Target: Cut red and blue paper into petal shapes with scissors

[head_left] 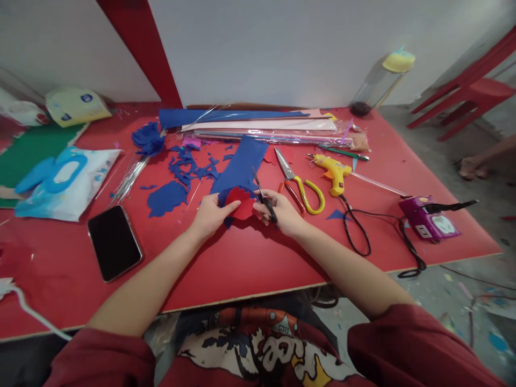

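My left hand (212, 215) pinches a red scallop-edged cutout (241, 204) against a long blue sheet (243, 161), thumb on top. In my right hand (282, 214) is a small pair of black-handled scissors (266, 201), the blades pointing up and away beside the blue sheet. The sheet runs from under the red cutout toward the back of the table. A blue scalloped cutout (168, 199) lies flat left of my left hand, with blue scraps (183, 165) behind it.
Large scissors with yellow and orange handles (300, 185), a yellow glue gun (332, 171) and a purple power socket block (429, 217) lie right. Left are a phone (115, 243), a wipes pack (68, 183) and a blue flower (148, 140). A clear bottle (374, 86) stands back right.
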`<action>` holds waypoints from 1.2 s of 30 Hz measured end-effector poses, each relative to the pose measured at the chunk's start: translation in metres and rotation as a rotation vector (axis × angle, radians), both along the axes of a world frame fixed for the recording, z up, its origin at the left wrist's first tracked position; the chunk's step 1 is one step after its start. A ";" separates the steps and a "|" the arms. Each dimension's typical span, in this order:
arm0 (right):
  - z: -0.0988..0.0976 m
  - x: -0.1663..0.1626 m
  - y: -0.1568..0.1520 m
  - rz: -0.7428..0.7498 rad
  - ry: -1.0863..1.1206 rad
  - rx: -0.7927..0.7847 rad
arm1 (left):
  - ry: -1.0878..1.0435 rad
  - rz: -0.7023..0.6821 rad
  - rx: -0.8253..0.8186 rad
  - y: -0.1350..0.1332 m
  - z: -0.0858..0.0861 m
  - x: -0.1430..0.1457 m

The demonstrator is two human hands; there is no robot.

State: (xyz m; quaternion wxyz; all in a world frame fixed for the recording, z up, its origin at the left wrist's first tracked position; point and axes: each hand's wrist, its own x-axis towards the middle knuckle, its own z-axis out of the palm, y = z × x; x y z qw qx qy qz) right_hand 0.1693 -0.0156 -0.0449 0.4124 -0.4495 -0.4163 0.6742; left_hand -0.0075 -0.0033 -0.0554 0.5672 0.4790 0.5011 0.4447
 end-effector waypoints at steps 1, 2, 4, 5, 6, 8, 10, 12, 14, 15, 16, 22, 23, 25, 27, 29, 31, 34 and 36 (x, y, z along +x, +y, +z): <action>0.001 0.001 0.000 0.035 0.027 -0.018 | -0.059 0.029 -0.026 0.002 0.001 -0.001; 0.002 0.003 0.001 0.068 0.055 -0.039 | -0.116 0.056 -0.052 0.004 0.001 -0.002; 0.004 0.006 0.002 0.117 0.116 -0.066 | -0.198 0.100 -0.085 0.008 0.003 -0.004; 0.004 0.008 0.002 0.164 0.129 -0.087 | -0.223 0.118 -0.090 0.010 0.004 -0.005; 0.004 0.011 0.003 0.216 0.132 -0.098 | -0.241 0.132 -0.092 0.012 0.005 -0.006; 0.004 0.014 0.004 0.319 0.122 -0.109 | -0.280 0.156 -0.101 0.014 0.007 -0.008; 0.003 0.018 0.005 0.398 0.099 -0.102 | -0.306 0.171 -0.112 0.016 0.009 -0.009; 0.001 0.020 0.005 0.450 0.087 -0.097 | -0.319 0.176 -0.122 0.016 0.010 -0.009; 0.000 0.021 0.006 0.472 0.084 -0.108 | -0.323 0.177 -0.129 0.016 0.010 -0.009; 0.000 0.021 0.005 0.478 0.082 -0.114 | -0.324 0.177 -0.133 0.016 0.009 -0.009; 0.000 0.021 0.005 0.489 0.076 -0.115 | -0.323 0.176 -0.135 0.016 0.008 -0.010; 0.010 0.023 0.005 0.515 -0.029 -0.083 | -0.330 0.232 -0.121 0.018 0.005 -0.013; 0.011 0.023 0.005 0.504 -0.033 -0.083 | -0.332 0.247 -0.113 0.019 0.004 -0.013; 0.011 0.023 0.005 0.482 -0.011 -0.080 | -0.334 0.271 -0.094 0.020 0.002 -0.015; 0.011 0.023 0.004 0.481 0.015 -0.088 | -0.334 0.271 -0.081 0.021 0.001 -0.015; 0.010 0.023 0.004 0.492 0.022 -0.106 | -0.331 0.249 -0.079 0.020 0.001 -0.015; 0.009 0.022 0.003 0.498 0.029 -0.120 | -0.332 0.222 -0.078 0.018 0.001 -0.014; 0.009 0.021 0.002 0.508 0.078 -0.126 | -0.334 0.178 -0.077 0.015 0.003 -0.013; 0.009 0.020 0.001 0.528 0.122 -0.128 | -0.334 0.141 -0.085 0.013 0.005 -0.013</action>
